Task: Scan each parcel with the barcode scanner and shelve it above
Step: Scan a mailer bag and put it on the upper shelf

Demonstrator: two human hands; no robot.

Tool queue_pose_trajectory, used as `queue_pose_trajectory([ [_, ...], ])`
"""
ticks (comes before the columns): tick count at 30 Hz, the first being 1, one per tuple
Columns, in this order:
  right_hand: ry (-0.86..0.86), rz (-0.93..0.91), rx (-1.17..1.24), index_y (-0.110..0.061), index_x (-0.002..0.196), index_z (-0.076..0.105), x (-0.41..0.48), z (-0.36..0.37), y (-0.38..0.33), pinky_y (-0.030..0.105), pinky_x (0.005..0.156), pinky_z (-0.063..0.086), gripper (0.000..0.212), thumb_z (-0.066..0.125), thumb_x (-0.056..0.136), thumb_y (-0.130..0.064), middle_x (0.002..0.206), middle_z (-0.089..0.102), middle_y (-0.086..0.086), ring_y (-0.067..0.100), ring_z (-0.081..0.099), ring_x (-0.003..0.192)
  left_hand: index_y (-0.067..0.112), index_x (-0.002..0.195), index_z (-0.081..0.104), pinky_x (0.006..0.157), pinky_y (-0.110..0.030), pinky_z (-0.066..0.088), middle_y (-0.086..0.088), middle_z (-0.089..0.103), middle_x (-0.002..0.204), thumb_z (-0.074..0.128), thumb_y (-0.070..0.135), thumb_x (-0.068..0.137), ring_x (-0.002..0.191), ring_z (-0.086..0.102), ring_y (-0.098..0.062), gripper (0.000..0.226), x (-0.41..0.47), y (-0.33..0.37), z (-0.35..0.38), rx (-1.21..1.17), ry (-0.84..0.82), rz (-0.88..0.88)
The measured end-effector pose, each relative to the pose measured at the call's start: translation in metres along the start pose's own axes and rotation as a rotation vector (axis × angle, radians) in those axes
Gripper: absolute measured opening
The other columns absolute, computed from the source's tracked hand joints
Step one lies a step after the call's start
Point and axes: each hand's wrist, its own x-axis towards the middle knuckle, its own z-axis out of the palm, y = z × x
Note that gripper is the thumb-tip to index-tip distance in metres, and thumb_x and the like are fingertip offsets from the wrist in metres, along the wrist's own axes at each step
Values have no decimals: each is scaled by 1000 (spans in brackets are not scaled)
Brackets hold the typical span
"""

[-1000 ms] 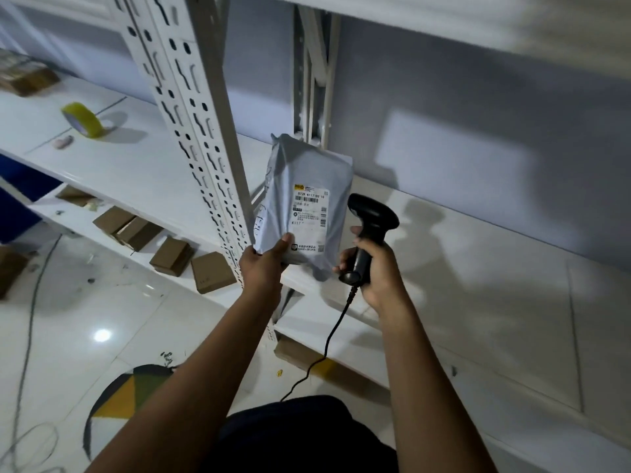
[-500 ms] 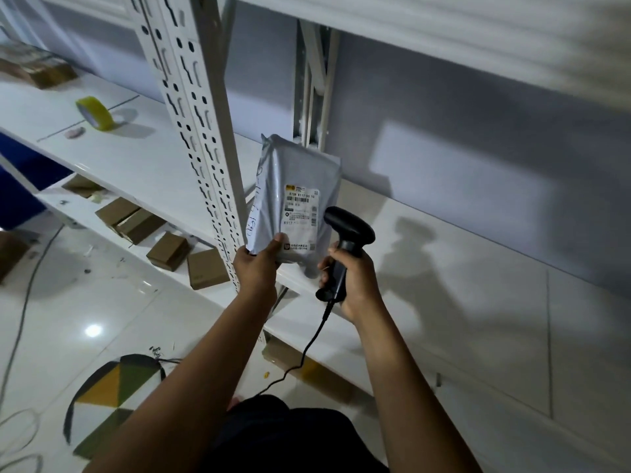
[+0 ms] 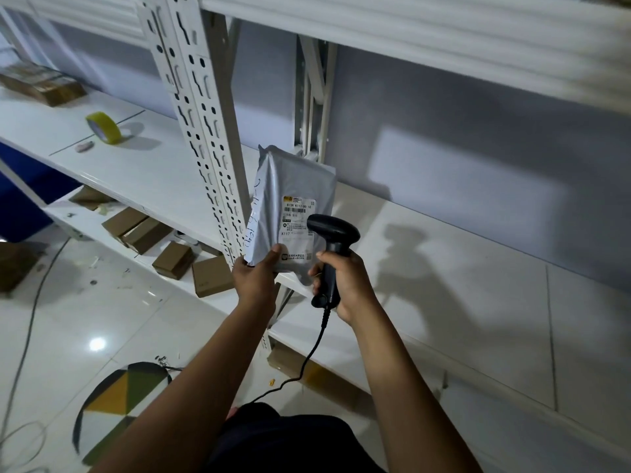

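I see the left hand (image 3: 254,274) pinching the bottom edge of a grey parcel (image 3: 290,199), thumb pressed on its front, holding it upright just right of the white slotted post (image 3: 205,131). The printed label faces me. The right hand (image 3: 345,281), further right of the post, is curled fully round the handle of a black scanner (image 3: 333,233), whose head overlaps the label's right edge; whether they touch I cannot tell. Its cable (image 3: 307,363) hangs below. Well left of the post, a yellow tape roll (image 3: 102,127) stands on the white shelf (image 3: 153,172)
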Motion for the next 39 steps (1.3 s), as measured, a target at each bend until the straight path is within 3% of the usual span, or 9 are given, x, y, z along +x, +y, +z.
queue_pose_trajectory([
  [11,22,-2,-27,-5,88,56,-8,3,0,26,45,41,8,57,96,-4,64,55,16,20,45,43,18,93,49,67,-25,57,-8,64,97,78,4,89,85,71,-23,32,-8,-1,-5,9,-20,7],
  [19,20,-3,-19,-3,89,57,-8,4,-3,26,45,41,6,56,95,-3,64,55,17,21,44,44,19,93,48,76,-30,59,-9,66,97,77,2,90,85,71,-23,34,-7,-1,-3,-25,-41,-2],
  [24,10,-3,-25,-6,85,58,-11,1,-3,26,46,41,10,57,95,-4,64,55,16,21,44,46,14,106,45,83,-34,59,-10,62,101,77,3,90,90,71,-24,37,-4,-4,-4,-50,-24,-47],
  [28,8,8,-29,-7,85,60,-11,0,-5,26,46,41,11,58,95,-4,65,55,15,21,44,47,22,90,42,73,-30,60,-10,62,99,76,1,91,89,71,-24,40,-3,-6,-7,-52,-16,-67],
  [32,13,22,-42,-6,85,60,-11,0,-4,27,46,41,11,58,95,-4,63,56,14,21,44,46,13,112,42,64,-26,61,-11,61,106,78,3,89,92,72,-25,43,3,-6,-11,-68,3,-86],
  [35,13,29,-52,-6,83,59,-11,0,-3,27,47,40,12,58,95,-4,62,57,14,22,44,45,15,99,46,60,-24,61,-10,62,102,78,1,89,90,72,-25,36,4,-7,-11,-60,6,-78],
  [39,24,56,-76,-5,81,60,-9,-3,-2,27,47,41,14,58,95,-5,62,57,15,22,45,45,11,108,47,57,-23,60,-12,64,103,78,1,89,87,72,-23,38,6,-9,-11,-78,18,-67],
])
